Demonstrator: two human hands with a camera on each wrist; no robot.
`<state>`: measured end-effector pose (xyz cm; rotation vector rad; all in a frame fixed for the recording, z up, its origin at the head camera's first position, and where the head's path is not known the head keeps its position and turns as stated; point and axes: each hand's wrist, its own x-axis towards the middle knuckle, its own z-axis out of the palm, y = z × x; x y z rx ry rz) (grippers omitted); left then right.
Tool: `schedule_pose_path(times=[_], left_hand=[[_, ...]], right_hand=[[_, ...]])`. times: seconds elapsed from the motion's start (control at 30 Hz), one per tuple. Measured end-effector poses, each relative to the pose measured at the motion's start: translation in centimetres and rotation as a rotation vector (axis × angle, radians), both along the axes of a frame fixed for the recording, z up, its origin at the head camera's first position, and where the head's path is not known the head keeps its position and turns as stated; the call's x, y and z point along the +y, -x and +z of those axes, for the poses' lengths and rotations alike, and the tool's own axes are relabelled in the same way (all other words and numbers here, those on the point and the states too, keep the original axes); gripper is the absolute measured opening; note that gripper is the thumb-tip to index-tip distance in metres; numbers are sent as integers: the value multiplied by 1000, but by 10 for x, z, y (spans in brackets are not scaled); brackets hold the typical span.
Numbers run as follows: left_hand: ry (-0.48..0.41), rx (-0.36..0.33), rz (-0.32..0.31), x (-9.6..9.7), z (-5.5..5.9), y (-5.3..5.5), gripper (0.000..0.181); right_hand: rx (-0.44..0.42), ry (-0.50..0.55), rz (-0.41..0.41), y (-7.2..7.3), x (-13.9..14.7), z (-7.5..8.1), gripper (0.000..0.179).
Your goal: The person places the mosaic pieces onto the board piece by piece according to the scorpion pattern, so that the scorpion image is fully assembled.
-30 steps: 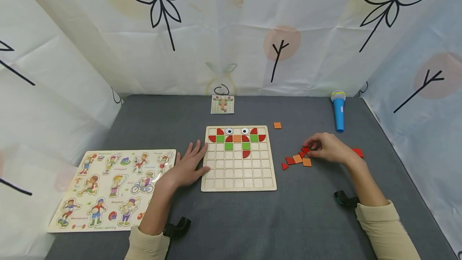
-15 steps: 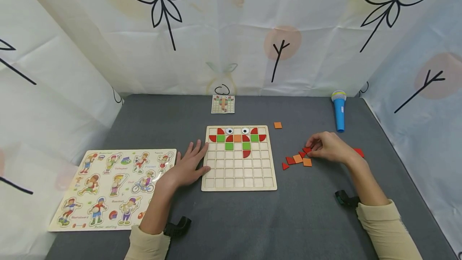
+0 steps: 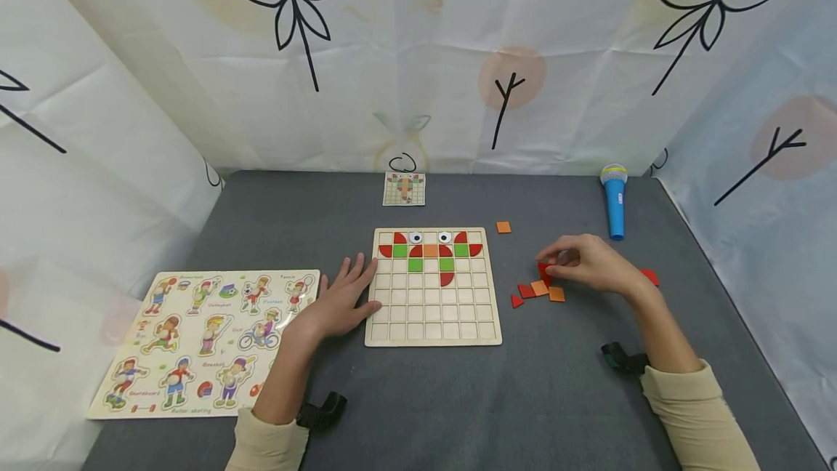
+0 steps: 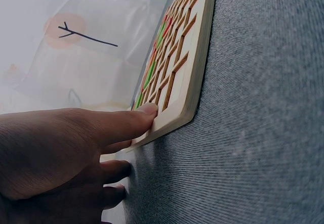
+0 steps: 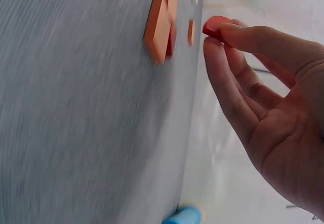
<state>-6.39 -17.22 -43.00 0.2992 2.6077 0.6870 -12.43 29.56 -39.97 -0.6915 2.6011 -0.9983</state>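
A wooden grid board (image 3: 433, 315) lies mid-table, its upper rows bearing red quarter-circle, green and orange square pieces and two eye pieces. My left hand (image 3: 336, 304) rests at the board's left edge with fingers spread, the thumb (image 4: 144, 110) touching its rim in the left wrist view. To the right, my right hand (image 3: 588, 264) pinches a red piece with a curved edge (image 5: 215, 24) between thumb and fingertips. Close below it lie an orange square (image 3: 556, 294), another orange square (image 3: 539, 288), a red square (image 3: 526, 291) and a red triangle (image 3: 516, 302).
A small pattern card (image 3: 403, 189) stands behind the board. One orange square (image 3: 503, 227) lies off its upper right corner. A blue toy microphone (image 3: 614, 202) is at the back right, a red piece (image 3: 649, 276) beyond my right wrist. A picture puzzle board (image 3: 186, 344) lies left.
My right hand has shifted left with the red piece between its fingertips, away from where it was touching the loose pieces. The left hand and the board have stayed in place.
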Motion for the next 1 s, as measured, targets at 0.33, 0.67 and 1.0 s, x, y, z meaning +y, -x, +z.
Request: schedule_pose_path(times=[0.33, 0.67, 1.0], left_hand=[[-19, -9, 3, -1, 0, 1, 82], [-42, -2, 2, -2, 2, -1, 81], [-34, -1, 2, -2, -1, 0, 82]], right_hand=[[-20, 105, 81, 7, -46, -5, 20], [-118, 160, 174, 17, -101, -8, 19], [-183, 183, 278, 28, -149, -12, 22]])
